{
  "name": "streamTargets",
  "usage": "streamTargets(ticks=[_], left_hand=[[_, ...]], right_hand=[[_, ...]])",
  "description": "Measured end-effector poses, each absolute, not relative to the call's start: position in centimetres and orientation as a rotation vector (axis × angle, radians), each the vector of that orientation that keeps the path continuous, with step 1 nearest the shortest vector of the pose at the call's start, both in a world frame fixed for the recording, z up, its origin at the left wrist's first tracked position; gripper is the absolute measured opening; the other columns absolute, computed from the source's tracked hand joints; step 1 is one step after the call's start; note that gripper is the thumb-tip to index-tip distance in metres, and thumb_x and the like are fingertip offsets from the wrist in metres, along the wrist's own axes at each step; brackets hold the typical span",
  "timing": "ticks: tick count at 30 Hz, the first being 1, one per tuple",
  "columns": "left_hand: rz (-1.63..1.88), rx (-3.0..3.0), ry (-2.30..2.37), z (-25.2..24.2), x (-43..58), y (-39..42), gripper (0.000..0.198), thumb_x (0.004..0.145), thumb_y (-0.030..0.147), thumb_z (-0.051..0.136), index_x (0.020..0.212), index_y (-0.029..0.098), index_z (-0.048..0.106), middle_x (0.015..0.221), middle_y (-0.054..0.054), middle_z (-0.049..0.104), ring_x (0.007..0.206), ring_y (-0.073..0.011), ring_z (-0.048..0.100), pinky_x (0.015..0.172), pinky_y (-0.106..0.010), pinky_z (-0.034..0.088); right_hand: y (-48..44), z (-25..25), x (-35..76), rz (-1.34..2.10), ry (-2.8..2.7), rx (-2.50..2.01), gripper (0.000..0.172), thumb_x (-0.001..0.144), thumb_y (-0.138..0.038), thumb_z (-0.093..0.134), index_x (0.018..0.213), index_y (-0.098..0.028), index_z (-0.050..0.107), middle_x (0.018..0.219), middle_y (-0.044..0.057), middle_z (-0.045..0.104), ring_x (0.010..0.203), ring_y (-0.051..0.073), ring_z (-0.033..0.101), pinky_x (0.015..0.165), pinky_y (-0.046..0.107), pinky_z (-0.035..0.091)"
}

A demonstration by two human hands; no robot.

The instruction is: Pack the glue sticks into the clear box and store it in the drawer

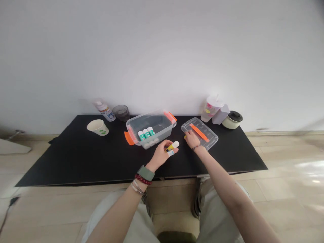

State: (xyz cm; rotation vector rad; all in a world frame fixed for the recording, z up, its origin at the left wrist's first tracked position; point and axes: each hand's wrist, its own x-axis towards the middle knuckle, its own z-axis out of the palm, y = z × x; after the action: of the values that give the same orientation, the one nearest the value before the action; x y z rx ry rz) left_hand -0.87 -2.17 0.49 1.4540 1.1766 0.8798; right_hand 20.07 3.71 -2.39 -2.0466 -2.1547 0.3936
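The wall [162, 50] is being washed in soft, muted light and darkened at the upper right corner. Glare is being thrown back by the floor [286, 189] at far right. A faint shadow is being cast beside the spray bottle [105, 110], whose lettering is being blurred; the table [76, 162] is being stretched by wide-angle distortion.
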Motion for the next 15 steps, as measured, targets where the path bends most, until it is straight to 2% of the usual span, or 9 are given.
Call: streamTargets(ticks=[2, 4, 7, 9, 11, 15], left_hand=[[0.881, 1.481, 1.191, 0.5, -0.9, -2.2, 0.037, 0.069, 0.043, 0.075, 0.092, 0.017, 0.062, 0.087, -0.003, 0.063, 0.081, -0.0171, 0.060, 0.076, -0.030, 0.049], [0.877, 1.504, 1.205, 0.3, -1.0, -2.1, 0.039, 0.071, 0.044, 0.074, 0.096, 0.016, 0.063, 0.090, -0.005, 0.065, 0.082, -0.0184, 0.061, 0.077, -0.031, 0.049], [0.864, 1.520, 1.234, -0.1, -1.1, -1.9, 0.046, 0.073, 0.047, 0.071, 0.105, 0.014, 0.065, 0.101, -0.009, 0.068, 0.088, -0.0214, 0.063, 0.079, -0.033, 0.049], [0.849, 1.531, 1.256, -0.4, -1.2, -1.8, 0.050, 0.074, 0.049, 0.069, 0.107, 0.012, 0.065, 0.103, -0.010, 0.068, 0.090, -0.0229, 0.063, 0.081, -0.035, 0.049], [0.840, 1.550, 1.269, -0.7, -1.2, -1.7, 0.051, 0.075, 0.049, 0.067, 0.108, 0.011, 0.066, 0.102, -0.011, 0.069, 0.091, -0.0234, 0.062, 0.082, -0.035, 0.049], [0.838, 1.567, 1.237, -0.7, -1.1, -1.8, 0.048, 0.076, 0.049, 0.067, 0.105, 0.012, 0.067, 0.097, -0.008, 0.069, 0.089, -0.0220, 0.062, 0.081, -0.033, 0.049]], right_hand=[[3.7, -1.9, 20.5, 0.581, -1.983, -2.005, 0.032, 0.098, -0.025, 0.044, 0.122, -0.012, 0.059, 0.111, 0.016, 0.060, 0.096, 0.022, 0.060, 0.088, 0.033, 0.047], [3.5, -1.2, 20.9, 0.762, -1.856, -1.940, 0.037, 0.101, -0.033, 0.034, 0.116, -0.014, 0.062, 0.088, 0.009, 0.064, 0.078, 0.018, 0.062, 0.078, 0.032, 0.049], [2.8, 0.0, 21.0, 1.160, -1.624, -1.703, 0.049, 0.102, -0.046, 0.023, 0.105, -0.017, 0.063, 0.061, -0.001, 0.051, 0.055, 0.013, 0.054, 0.055, 0.025, 0.043], [2.2, 0.8, 20.7, 1.465, -1.325, -1.427, 0.048, 0.098, -0.056, 0.031, 0.098, -0.018, 0.061, 0.060, -0.004, 0.046, 0.052, 0.011, 0.050, 0.046, 0.022, 0.035], [1.5, 1.7, 20.2, 1.618, -1.079, -1.214, 0.044, 0.090, -0.062, 0.049, 0.091, -0.019, 0.057, 0.064, -0.004, 0.048, 0.052, 0.009, 0.051, 0.045, 0.020, 0.033], [0.6, 2.8, 19.0, 1.612, -0.949, -1.055, 0.045, 0.072, -0.056, 0.075, 0.086, -0.022, 0.049, 0.077, -0.002, 0.062, 0.064, 0.011, 0.061, 0.052, 0.020, 0.041]])
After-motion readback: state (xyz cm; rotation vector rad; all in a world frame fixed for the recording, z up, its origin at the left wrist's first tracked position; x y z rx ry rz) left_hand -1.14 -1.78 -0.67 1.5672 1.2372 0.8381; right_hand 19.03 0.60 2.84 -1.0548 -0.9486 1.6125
